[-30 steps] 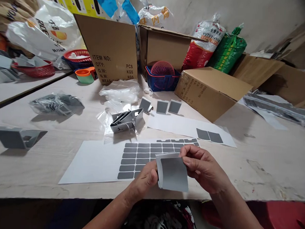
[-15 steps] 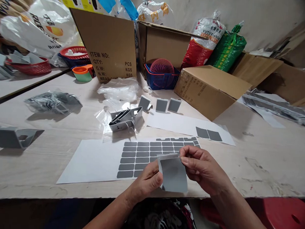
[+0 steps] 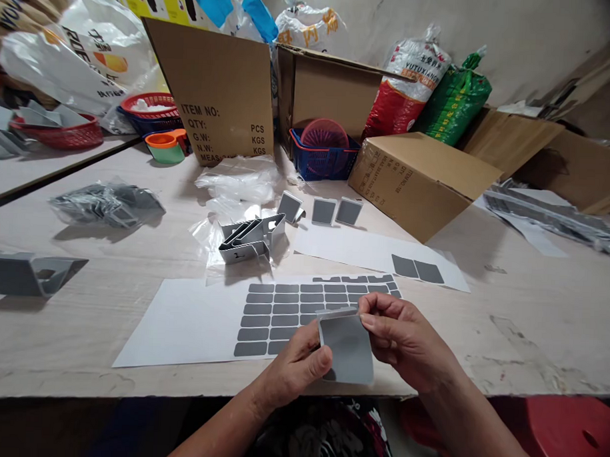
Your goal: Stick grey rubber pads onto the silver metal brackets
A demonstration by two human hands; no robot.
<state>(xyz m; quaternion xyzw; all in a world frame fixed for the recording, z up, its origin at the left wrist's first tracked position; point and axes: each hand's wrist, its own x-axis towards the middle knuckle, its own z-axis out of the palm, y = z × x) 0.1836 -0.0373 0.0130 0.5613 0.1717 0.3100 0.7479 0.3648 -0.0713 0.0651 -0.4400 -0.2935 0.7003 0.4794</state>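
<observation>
My left hand grips a bent grey metal stand by its left side, thumb on the near face and the other fingers behind. The wide face carries a grey pad and is tilted toward me, with a narrow lip along the top. At the upper right corner my right hand pinches the lip between thumb and forefinger; whether a small sticker is also between those fingertips is hidden. Just beyond the stand lies a white sheet of grey stickers, partly covered by my hands.
Behind the sheet, several nested metal stands rest on clear plastic bags. Padded stands are beside a second sheet with two larger grey pads. One stand is far left. Cardboard boxes and a blue basket are behind.
The held stand has turned slightly, and my left thumb has slid a little to the right over its face. My right fingertips remain at the top corner.
</observation>
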